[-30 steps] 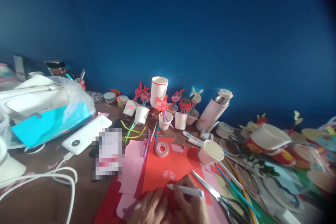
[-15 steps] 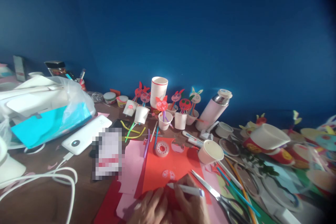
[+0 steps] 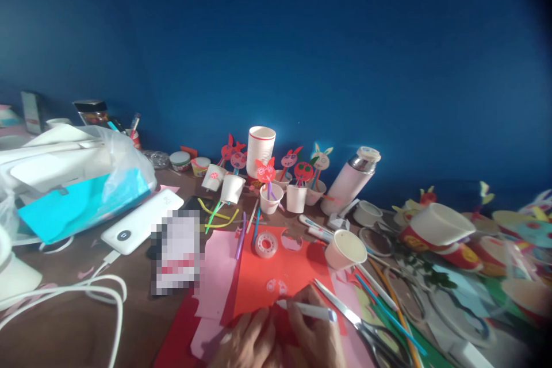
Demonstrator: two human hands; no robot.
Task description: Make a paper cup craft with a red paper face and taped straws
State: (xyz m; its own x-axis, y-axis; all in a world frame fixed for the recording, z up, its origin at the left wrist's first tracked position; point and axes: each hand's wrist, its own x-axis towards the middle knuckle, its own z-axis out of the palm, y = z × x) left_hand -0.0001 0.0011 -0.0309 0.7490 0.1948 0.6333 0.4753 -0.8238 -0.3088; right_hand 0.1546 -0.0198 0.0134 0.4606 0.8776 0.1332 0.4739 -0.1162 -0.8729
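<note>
red sheet (image 3: 302, 259) near, middle, our left hand (image 3: 250, 336) lying loosely open on it, our right hand (image 3: 318, 333) gripping a white marker (image 3: 317, 311); two pale eye-like drawings (image 3: 271, 285) look done, just far of it, and what's left we can't tell!

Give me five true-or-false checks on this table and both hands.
1. The right hand grips a slim white marker. True.
2. The left hand holds the black-handled steel scissors. False: the left hand is without them; the scissors lie right of the right hand.
3. A round white tape roll lies on the orange-red paper sheet. True.
4. The pale cylindrical flask is left of the tall white paper-cup stack. False: the flask is right of it.
5. A white cable runs to the white rectangular device. True.
</note>
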